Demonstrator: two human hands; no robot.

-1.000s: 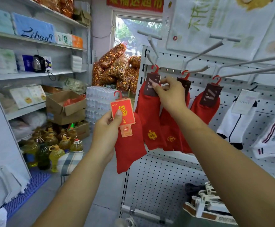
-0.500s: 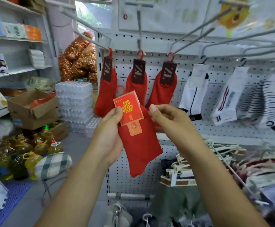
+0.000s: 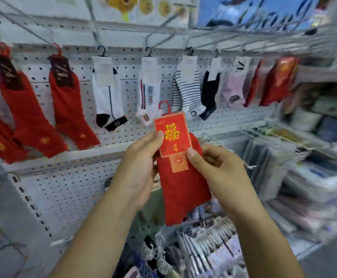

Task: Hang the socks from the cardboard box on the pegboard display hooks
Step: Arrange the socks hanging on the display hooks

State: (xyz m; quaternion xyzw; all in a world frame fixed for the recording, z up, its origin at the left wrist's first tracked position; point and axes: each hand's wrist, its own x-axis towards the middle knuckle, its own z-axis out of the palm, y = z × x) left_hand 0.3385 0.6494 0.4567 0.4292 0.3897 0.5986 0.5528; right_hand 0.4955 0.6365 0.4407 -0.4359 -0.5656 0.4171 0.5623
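I hold a red sock pair (image 3: 181, 189) in front of the white pegboard (image 3: 67, 189), at mid-frame. Its red card label with a gold character and a small red hanger hook sticks up at the top. My left hand (image 3: 139, 167) pinches the card's left edge with the thumb on top. My right hand (image 3: 215, 169) pinches the card's lower right corner. Red socks with dark labels (image 3: 67, 109) hang on the hooks at the left. White, striped and black socks (image 3: 185, 91) hang along the row above my hands. The cardboard box is out of view.
Long metal hooks (image 3: 163, 21) jut out from the top rail toward me. More red packets (image 3: 274, 81) hang at the far right. Racks of packaged goods (image 3: 284, 157) fill the lower right, and more packets (image 3: 203, 247) lie below my hands.
The view has swung right along the pegboard, so the box and shelves left the frame. My right hand let go of the hanging socks and now grips the red sock's card alongside my left.
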